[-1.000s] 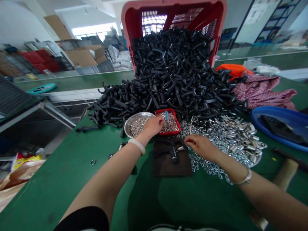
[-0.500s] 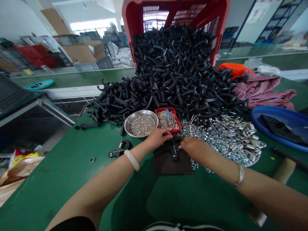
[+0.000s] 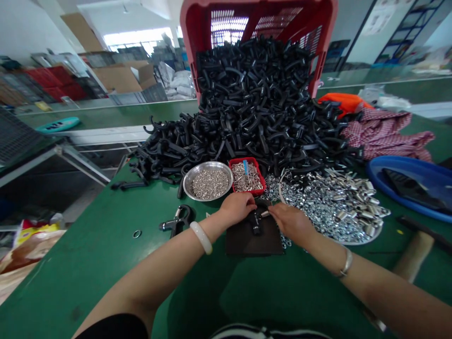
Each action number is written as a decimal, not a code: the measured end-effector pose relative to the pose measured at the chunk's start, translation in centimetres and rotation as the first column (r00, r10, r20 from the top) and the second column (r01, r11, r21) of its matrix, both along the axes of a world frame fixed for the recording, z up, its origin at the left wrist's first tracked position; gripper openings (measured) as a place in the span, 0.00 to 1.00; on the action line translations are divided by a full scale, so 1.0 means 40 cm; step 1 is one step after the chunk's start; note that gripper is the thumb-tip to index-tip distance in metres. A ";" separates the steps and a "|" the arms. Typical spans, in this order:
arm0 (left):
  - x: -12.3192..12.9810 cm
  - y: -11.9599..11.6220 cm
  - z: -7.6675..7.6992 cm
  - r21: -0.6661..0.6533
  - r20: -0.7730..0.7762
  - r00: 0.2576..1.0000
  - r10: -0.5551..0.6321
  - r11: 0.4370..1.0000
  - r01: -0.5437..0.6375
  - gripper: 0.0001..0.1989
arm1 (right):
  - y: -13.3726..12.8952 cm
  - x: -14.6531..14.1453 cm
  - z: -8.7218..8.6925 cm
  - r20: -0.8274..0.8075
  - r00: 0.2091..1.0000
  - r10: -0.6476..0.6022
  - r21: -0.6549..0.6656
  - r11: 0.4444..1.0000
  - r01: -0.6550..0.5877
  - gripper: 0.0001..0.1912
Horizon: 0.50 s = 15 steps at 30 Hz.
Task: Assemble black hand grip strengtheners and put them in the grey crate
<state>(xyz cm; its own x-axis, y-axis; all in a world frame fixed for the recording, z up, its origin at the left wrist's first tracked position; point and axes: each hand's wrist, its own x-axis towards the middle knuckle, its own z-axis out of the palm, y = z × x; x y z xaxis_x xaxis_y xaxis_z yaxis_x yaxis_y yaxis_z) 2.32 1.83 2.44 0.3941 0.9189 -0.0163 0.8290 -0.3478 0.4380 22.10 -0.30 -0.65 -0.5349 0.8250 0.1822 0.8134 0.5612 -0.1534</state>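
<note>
A black hand grip exerciser (image 3: 256, 227) lies on a dark square plate (image 3: 254, 246) in front of me. A small metal spring (image 3: 264, 213) sits at its right side. My left hand (image 3: 237, 208) is closed over the upper left of the exerciser, its fingertips pressed together on the black plastic and partly hiding it. From the right, my right hand (image 3: 292, 222) pinches at the outer end of the spring with thumb and fingers. Another black grip exerciser with a spring (image 3: 176, 220) rests on the table to the left.
Behind the plate stand a metal bowl (image 3: 226, 170) of small parts and a red tray (image 3: 262, 180) of pins. Black handles (image 3: 247, 117) pile up from a red crate (image 3: 190, 52). Loose metal parts (image 3: 328, 207) spread rightward, near a hammer (image 3: 416, 254) and blue tray (image 3: 374, 165).
My left hand has shifted slightly right and down over the exerciser. My right hand has drawn a little right and lower, so more of the spring shows.
</note>
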 end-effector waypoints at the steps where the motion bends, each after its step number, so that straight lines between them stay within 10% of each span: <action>1: 0.004 0.002 0.008 0.007 -0.043 0.999 -0.008 1.000 0.009 0.08 | -0.004 0.001 -0.004 -0.008 1.000 0.004 0.007 1.000 -0.004 0.13; 15: 0.056 -0.006 0.044 0.091 -0.394 0.893 -0.218 0.957 0.274 0.12 | -0.011 0.000 -0.005 -0.014 1.000 -0.027 -0.007 1.000 0.026 0.14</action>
<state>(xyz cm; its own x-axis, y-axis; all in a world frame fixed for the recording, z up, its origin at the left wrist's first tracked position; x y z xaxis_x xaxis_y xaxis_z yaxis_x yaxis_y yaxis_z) 4.55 1.59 4.19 0.5978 0.7970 -0.0865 0.8014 -0.5966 0.0420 22.11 -0.72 -0.86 -0.5103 0.8401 0.1841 0.8257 0.5384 -0.1685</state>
